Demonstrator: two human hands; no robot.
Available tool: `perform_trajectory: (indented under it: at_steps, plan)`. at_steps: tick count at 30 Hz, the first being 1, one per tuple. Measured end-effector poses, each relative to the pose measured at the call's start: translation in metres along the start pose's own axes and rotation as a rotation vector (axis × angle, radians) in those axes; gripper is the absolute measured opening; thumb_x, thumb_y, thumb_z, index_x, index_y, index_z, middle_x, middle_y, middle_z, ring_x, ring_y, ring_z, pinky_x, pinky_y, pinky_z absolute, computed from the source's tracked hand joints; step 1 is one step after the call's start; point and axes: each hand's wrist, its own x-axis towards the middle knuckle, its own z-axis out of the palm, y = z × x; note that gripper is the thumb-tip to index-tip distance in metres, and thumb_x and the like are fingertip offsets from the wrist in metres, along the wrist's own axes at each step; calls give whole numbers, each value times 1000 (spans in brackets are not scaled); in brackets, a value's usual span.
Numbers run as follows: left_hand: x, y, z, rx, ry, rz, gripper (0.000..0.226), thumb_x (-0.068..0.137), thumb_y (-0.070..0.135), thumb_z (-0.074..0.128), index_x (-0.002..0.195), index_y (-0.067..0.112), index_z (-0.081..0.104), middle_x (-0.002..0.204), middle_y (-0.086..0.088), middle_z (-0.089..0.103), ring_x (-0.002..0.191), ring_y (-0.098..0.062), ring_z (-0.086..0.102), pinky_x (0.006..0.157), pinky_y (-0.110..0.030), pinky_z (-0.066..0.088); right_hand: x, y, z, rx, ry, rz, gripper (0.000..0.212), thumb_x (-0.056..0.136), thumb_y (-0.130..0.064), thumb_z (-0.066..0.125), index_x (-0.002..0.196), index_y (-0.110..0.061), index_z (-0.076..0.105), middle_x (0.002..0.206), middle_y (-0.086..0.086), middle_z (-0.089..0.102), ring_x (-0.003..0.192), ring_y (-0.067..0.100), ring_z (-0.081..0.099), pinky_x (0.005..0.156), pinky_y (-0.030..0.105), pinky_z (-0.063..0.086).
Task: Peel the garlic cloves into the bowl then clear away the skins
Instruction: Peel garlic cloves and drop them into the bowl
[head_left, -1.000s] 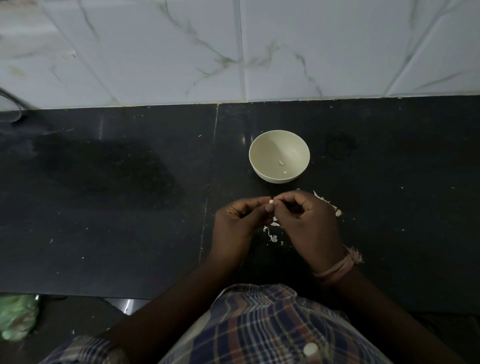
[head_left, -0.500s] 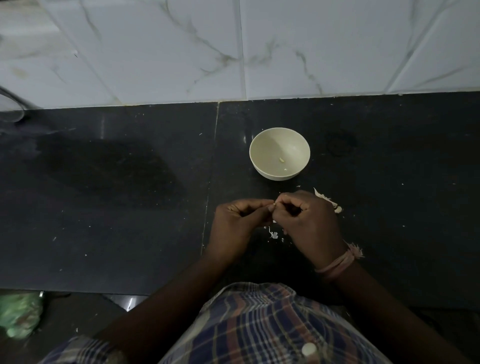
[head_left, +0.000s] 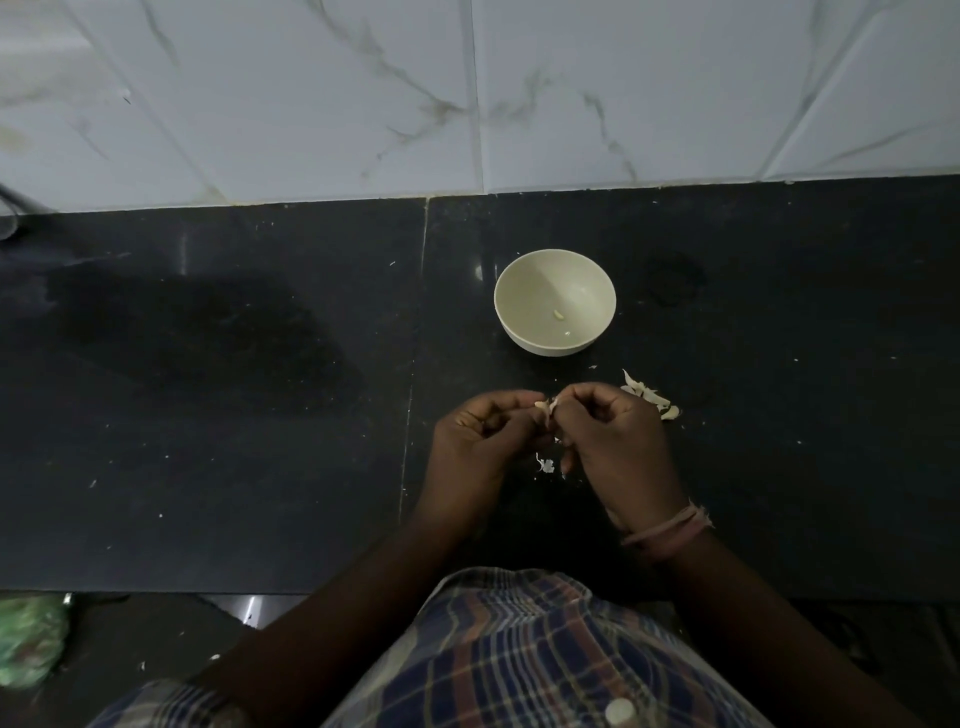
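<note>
A small pale garlic clove (head_left: 545, 409) is pinched between my left hand (head_left: 483, 441) and my right hand (head_left: 613, 441), just above the dark counter. Both hands have their fingers curled round it, and most of the clove is hidden. Beyond the hands stands a cream bowl (head_left: 524, 291) with two small peeled pieces (head_left: 558, 314) at its bottom. A little heap of garlic skins and cloves (head_left: 649, 397) lies to the right of my right hand. A few skin scraps (head_left: 545, 465) lie on the counter under my hands.
The black stone counter (head_left: 234, 415) runs left and right, with a seam (head_left: 410, 415) just left of my hands. A white marble-tiled wall (head_left: 467, 93) rises behind it. Something green (head_left: 28, 639) lies below the counter's front edge at left.
Both hands stay together on the clove, working it slightly. A bit of skin now shows between the fingertips. The bowl has not moved.
</note>
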Motion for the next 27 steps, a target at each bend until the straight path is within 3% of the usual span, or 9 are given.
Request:
perform_trajectory:
  at_steps: [3,6,10,13,15,17,20,24,27]
  plan:
    - [5,1,0,-208,22,-46,15,91,2,66,105,5,70,112,-20,74,104,-31,71,94,-41,58,1,4,3,39,53,66,12,92,-9,64,82,-8,70,54,3,58,42,17,50,45,29,43]
    - [12,4,-5,-378,28,-115,20,89,6,65,109,7,67,117,-18,73,107,-27,72,85,-32,60,0,9,2,28,84,106,10,93,-12,64,85,-9,70,56,4,59,45,17,54,52,33,46]
    - [16,5,-9,-483,-8,-231,21,92,6,63,112,9,67,117,-16,73,103,-24,73,80,-27,60,-4,11,2,-78,98,9,18,95,-12,55,84,-15,69,69,-1,65,60,15,61,50,27,49]
    - [17,4,-12,-495,-34,-275,22,95,3,60,116,6,66,118,-17,73,105,-24,73,80,-27,60,-5,14,4,-206,119,-87,27,90,-35,47,77,-22,67,71,-4,66,65,17,62,61,44,55]
    - [17,5,-13,-491,-42,-285,24,92,3,62,116,4,66,117,-17,73,104,-23,73,80,-26,60,-5,16,5,-314,164,-147,33,95,-43,52,74,-19,63,65,-1,62,60,18,60,62,48,53]
    - [17,4,-15,-485,-53,-284,27,89,4,64,116,3,66,115,-17,74,102,-22,73,80,-25,60,-4,20,6,-416,193,-227,28,97,-39,59,77,-20,63,68,-4,61,64,13,60,64,45,53]
    - [17,0,-14,-476,-55,-259,25,90,3,63,115,4,66,111,-15,74,100,-22,73,81,-26,60,-6,24,3,-437,150,-312,4,92,-20,70,95,-22,67,90,-9,67,82,4,65,75,34,57]
    - [10,-10,-3,-441,-12,-189,28,87,6,65,115,4,68,104,-12,72,97,-21,71,85,-28,60,-6,20,-9,-460,63,-320,9,92,-18,70,101,-20,71,92,-12,70,86,0,67,78,26,57]
    - [5,-14,4,-391,0,-161,30,83,8,68,113,4,70,103,-11,73,97,-21,70,83,-28,59,0,17,-10,-433,62,-349,15,94,-13,67,105,-20,73,95,-13,72,88,1,69,78,31,59]
